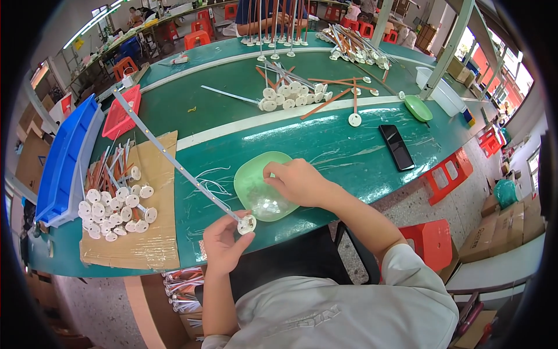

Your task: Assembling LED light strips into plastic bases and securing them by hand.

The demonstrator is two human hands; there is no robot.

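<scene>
**Work Status: Under Way**

Disc-ended strip [181,168]: at near edge of bench [200,148], gripped by left hand [224,243], apparently unfinished. Right hand [299,181]: apart, over the bowl [249,174]; whether it holds anything, I cannot tell. Piled pieces [115,212] on cardboard [158,241]: finished or waiting, unclear.

Left hand [222,247] has the white disc [246,224] pinched, long pale strip [174,163] running off it up and left. Right hand [300,181] is over the green bowl [245,168], fingers bent, can't tell if they hold anything. Pile of white-disc strips [115,203] on cardboard [160,198] at left, black phone [397,147] at right.
</scene>
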